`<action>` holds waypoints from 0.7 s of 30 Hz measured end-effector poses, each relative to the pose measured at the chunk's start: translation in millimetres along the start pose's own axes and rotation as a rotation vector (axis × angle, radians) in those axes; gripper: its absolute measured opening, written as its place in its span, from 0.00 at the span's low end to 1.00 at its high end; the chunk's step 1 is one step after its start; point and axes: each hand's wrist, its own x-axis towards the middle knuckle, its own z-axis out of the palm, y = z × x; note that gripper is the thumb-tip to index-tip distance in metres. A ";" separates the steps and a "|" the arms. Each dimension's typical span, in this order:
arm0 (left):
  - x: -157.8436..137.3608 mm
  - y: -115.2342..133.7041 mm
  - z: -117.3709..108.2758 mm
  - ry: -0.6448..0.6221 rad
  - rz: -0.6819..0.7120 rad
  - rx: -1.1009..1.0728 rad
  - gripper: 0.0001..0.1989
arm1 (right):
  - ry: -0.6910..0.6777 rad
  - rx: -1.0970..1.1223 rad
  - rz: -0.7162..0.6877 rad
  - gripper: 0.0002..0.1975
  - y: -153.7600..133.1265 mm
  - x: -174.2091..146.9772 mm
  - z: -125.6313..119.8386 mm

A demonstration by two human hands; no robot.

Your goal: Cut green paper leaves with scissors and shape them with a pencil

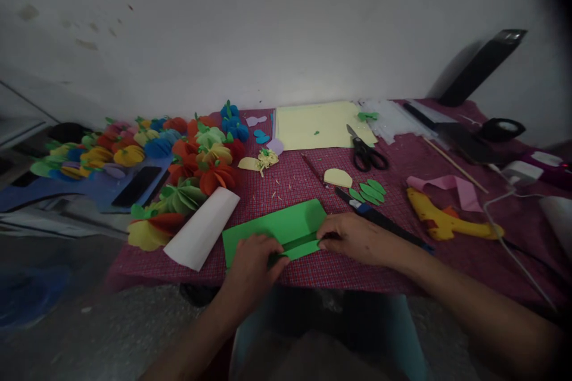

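Observation:
A sheet of green paper lies near the table's front edge, with a narrow fold raised along its near side. My left hand grips that folded edge, thumb below and fingers on top. At the right end of the fold, my right hand pinches the paper between thumb and fingers. Just beyond the right hand are a cutter knife, several green paper leaves and a pale yellow paper piece. A rolled white sheet lies left of the green paper.
Colourful paper pumpkins crowd the table's left side. Black-handled scissors rest partly on pale yellow sheets at the back. To the right are a yellow glue gun with its cable, a pink ribbon and black tape.

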 end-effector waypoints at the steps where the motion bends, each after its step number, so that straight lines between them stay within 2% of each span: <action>1: 0.8 0.6 0.5 0.000 -0.010 -0.002 0.01 | 0.000 -0.016 0.002 0.06 -0.3 0.0 -0.8; 8: 3.5 4.7 -2.1 -0.046 -0.048 0.007 0.01 | 0.013 -0.143 0.054 0.08 -3.1 0.3 -1.9; 21: 2.6 7.9 -3.7 -0.086 -0.035 0.125 0.02 | -0.025 -0.349 0.110 0.08 -15.1 6.6 -0.7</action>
